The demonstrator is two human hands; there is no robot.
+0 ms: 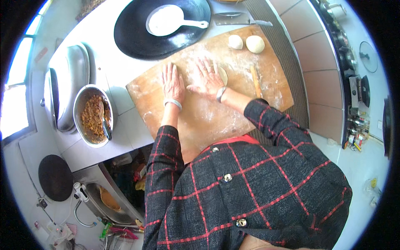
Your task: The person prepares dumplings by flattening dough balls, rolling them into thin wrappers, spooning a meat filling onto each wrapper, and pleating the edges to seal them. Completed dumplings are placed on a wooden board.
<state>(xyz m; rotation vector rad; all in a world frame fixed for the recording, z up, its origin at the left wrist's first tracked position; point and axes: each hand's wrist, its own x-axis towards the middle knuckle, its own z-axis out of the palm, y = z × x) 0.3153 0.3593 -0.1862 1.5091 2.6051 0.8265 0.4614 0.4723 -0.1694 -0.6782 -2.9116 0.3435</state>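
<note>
My left hand (173, 82) lies palm down on the floured wooden board (181, 134), with nothing in its grasp. To its right, my right hand (207, 77) is spread flat over a round of dough (223, 76). Only the right edge of that round shows; my palm and fingers hide the rest. Two dough balls, a smaller one (235, 42) and a larger one (255, 44), sit near the board's far right corner. A wooden rolling pin (255, 82) rests on the board to the right of my right hand.
A black round pan (134, 40) beyond the board carries a white handled bowl of flour (165, 20). Beside it lies a cleaver (232, 19). At left stand a metal bowl of chopped filling (93, 115) with a spoon, and metal basins (70, 90). A sink (106, 193) is lower left.
</note>
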